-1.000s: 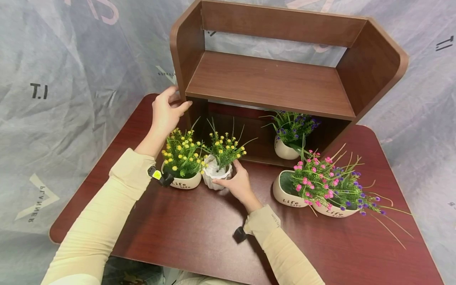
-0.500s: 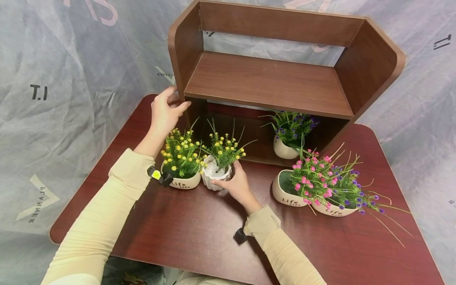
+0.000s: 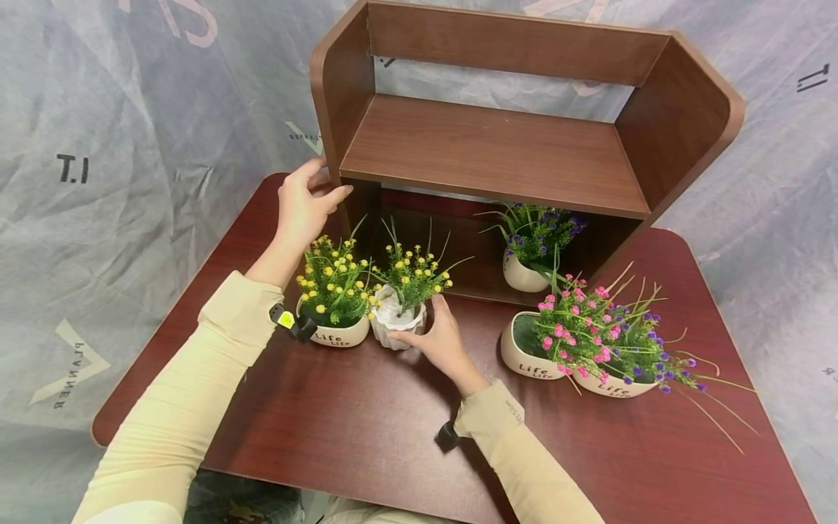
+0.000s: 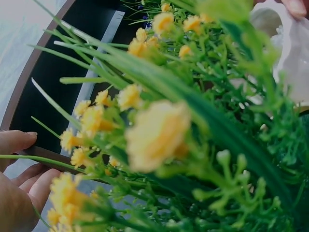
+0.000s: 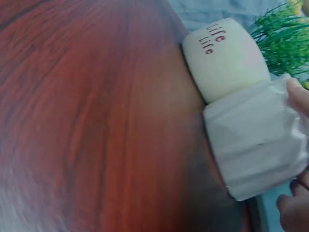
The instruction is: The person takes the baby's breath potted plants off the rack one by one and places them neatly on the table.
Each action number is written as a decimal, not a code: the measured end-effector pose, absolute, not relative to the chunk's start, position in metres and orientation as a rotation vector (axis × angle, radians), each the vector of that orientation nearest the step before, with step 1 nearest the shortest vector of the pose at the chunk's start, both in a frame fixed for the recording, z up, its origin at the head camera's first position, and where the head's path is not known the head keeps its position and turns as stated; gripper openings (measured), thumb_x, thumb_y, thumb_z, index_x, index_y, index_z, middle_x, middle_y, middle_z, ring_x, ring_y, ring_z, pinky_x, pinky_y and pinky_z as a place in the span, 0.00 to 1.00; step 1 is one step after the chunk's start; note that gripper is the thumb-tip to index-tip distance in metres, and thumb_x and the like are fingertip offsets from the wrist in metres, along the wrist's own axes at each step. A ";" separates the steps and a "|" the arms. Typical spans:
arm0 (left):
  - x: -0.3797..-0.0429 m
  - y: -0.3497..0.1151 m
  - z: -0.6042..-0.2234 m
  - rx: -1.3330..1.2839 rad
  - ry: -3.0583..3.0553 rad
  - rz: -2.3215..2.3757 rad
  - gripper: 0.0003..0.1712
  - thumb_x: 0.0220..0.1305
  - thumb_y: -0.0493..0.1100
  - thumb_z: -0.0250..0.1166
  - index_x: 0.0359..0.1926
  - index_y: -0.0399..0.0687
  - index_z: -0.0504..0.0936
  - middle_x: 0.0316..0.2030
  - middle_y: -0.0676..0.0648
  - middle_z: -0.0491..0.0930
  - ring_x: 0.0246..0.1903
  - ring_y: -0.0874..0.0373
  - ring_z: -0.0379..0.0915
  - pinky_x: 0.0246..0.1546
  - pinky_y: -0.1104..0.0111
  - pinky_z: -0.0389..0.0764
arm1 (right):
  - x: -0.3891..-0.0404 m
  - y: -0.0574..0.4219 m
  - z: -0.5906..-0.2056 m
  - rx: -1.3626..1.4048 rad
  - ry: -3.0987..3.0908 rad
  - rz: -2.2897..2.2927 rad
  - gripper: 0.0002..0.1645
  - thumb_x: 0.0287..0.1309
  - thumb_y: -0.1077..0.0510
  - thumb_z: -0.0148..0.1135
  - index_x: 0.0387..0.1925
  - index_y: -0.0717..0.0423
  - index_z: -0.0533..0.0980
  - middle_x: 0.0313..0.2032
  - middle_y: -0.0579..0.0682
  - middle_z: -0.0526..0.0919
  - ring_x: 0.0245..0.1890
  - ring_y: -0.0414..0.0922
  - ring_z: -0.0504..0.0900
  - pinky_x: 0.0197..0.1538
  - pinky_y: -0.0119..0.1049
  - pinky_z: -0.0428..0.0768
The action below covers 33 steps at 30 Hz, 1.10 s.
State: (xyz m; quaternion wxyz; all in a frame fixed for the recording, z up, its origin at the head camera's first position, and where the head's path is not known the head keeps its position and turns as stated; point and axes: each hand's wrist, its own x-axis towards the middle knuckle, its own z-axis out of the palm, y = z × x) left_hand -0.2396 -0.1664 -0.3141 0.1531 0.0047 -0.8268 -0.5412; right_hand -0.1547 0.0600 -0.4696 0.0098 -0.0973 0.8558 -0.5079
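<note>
My left hand [image 3: 303,206] holds the left side panel of a brown wooden shelf [image 3: 487,149], thumb in front and fingers behind; the left wrist view shows this thumb and fingers around the panel's edge. My right hand [image 3: 445,338] grips a white fluted pot [image 3: 397,331] at its right side, thumb on the near face. Yellow flowers with green leaves rise above this pot. Touching its left side is a cream oval pot [image 3: 342,335] marked "Life", with more yellow flowers [image 3: 334,280]. In the right wrist view the fluted pot [image 5: 258,137] stands upright on the table.
Inside the lower shelf, at right, stands a cream pot [image 3: 521,276] with purple flowers. Two cream pots stand on the table to the right: one with pink flowers [image 3: 579,320], one with purple flowers [image 3: 664,360]. The dark red table [image 3: 340,415] meets a grey draped sheet [image 3: 150,131].
My right wrist and sleeve have shifted slightly to the right, with the hand still on the fluted pot. My left hand and the pots stay in place.
</note>
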 end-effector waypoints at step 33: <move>-0.240 -0.167 -0.315 0.019 -2.372 -1.544 0.25 0.60 0.42 0.69 0.60 0.49 0.78 0.52 0.37 0.82 0.51 0.51 0.81 0.31 0.79 0.82 | -0.123 0.134 -0.324 -0.358 2.730 -1.123 0.47 0.64 0.49 0.60 0.76 0.56 0.49 0.74 0.57 0.55 0.69 0.59 0.65 0.71 0.52 0.64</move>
